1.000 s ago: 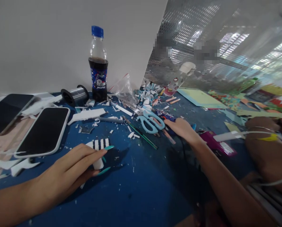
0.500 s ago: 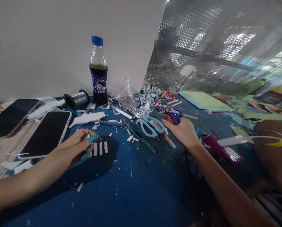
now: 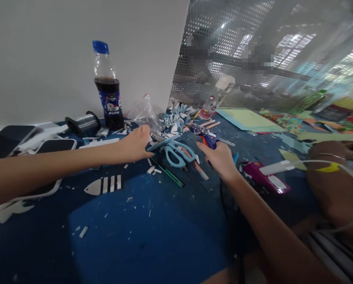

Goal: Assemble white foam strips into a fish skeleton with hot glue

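My left hand (image 3: 136,144) is closed beside light blue scissors (image 3: 176,154). From its fingers a slim bluish piece reaches over the scissors; its kind is unclear and the fingertips are hidden. My right hand (image 3: 220,157) is wrapped round a dark blue glue gun (image 3: 211,140) with an orange trigger. A dark cord runs down below that hand. Nearer me, a white pointed piece with a small hole (image 3: 93,187) lies in a row with three white strips (image 3: 112,184). A green pencil-like stick (image 3: 169,173) lies below the scissors.
A Pepsi bottle (image 3: 108,90), a wire spool (image 3: 83,123) and a plastic bag (image 3: 147,114) stand behind. Phones (image 3: 12,138) are at left. Scraps (image 3: 179,116) and a clear bottle (image 3: 216,98) lie beyond. Right are a purple glue gun (image 3: 266,177) and another person's arm (image 3: 327,181).
My left hand has moved from the white strips, with a teal item in it, up and right to the scissors, uncovering the pointed piece. My right hand keeps the glue gun. The view shifted.
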The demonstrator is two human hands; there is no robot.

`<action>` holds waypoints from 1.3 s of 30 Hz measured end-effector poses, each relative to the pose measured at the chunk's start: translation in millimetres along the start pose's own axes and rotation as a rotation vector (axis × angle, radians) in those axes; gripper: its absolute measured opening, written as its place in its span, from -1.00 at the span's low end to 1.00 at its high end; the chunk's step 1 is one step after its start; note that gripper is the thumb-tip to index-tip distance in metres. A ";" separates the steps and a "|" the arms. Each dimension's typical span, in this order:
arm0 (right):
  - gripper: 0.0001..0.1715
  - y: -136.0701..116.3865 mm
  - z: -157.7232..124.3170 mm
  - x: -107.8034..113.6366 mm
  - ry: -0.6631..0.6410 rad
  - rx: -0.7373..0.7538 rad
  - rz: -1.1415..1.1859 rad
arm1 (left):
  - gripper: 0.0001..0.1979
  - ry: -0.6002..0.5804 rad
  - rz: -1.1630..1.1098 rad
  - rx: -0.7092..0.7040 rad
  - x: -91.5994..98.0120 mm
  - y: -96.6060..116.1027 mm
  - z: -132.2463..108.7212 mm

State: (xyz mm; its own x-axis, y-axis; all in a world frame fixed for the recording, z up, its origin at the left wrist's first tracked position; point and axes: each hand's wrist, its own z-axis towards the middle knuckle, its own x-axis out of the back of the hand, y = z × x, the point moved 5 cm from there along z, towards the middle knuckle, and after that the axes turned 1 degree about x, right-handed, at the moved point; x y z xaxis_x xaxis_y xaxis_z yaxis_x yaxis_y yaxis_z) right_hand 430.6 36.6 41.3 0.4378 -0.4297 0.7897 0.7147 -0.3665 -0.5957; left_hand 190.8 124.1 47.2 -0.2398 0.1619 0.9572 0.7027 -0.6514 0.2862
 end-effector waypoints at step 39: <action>-0.57 6.5 -1.8 4.9 0.027 -0.040 0.188 | -0.70 0.282 0.082 -0.286 -3.2 20.9 48.5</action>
State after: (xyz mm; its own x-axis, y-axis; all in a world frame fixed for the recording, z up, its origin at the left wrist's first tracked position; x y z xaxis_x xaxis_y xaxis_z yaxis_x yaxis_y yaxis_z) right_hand 436.4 30.7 41.1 0.5465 -0.5151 0.6603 0.5991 -0.3104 -0.7380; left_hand 238.7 145.9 52.1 -0.3930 -0.0832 0.9158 0.5222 -0.8399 0.1479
